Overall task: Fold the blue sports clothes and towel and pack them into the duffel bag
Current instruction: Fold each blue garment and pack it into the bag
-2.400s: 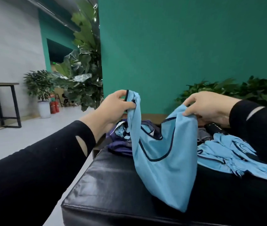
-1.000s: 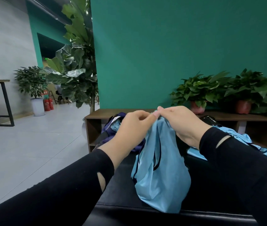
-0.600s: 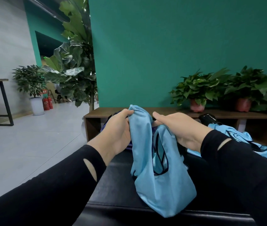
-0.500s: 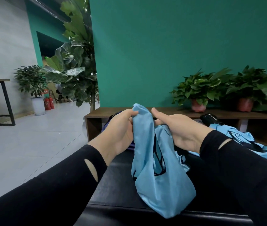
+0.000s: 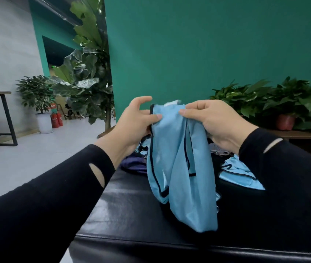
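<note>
Light blue sports garment (image 5: pixel 181 168) hangs above black padded worktop (image 5: pixel 131 211), lower end resting on it. Left hand (image 5: pixel 133 124) pinches its dark-trimmed top edge; right hand (image 5: pixel 213 120) grips bunched top. Second blue garment (image 5: pixel 238 173) lies right. Purple bag (image 5: pixel 133 164) behind, interior unclear. Open floor (image 5: pixel 36 158) left.
</note>
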### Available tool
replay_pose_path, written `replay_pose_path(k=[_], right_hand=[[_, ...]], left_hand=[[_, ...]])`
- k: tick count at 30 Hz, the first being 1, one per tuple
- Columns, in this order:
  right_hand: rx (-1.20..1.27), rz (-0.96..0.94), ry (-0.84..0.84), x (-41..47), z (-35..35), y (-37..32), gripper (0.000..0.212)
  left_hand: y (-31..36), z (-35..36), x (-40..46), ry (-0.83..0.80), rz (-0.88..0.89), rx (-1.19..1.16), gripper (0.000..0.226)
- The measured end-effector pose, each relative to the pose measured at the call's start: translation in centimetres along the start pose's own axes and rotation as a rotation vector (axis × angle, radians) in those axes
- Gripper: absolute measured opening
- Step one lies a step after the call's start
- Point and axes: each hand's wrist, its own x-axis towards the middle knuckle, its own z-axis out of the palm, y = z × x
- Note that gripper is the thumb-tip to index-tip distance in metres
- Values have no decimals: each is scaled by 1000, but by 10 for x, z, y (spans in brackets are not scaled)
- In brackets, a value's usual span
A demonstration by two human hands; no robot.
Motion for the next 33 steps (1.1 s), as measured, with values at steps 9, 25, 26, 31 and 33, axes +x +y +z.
replay_pose_path(k=[9, 25, 26, 31, 33], right_hand=[[-1546, -11, -177, 3, -71, -1, 21], [24, -411, 700, -19, -111, -133, 28], [103, -424, 705, -23, -112, -146, 27], [183, -370, 645, -29, -120, -152, 23], [155, -331, 624, -27, -121, -133, 23]], left_hand=[[-6, -47, 13, 65, 150, 1297, 12], [144, -54, -4, 490, 225, 179, 12], [157, -53, -5, 494, 245, 94, 11], [171, -50, -8, 454, 251, 15, 13], [158, -47, -11, 430, 224, 110, 14]])
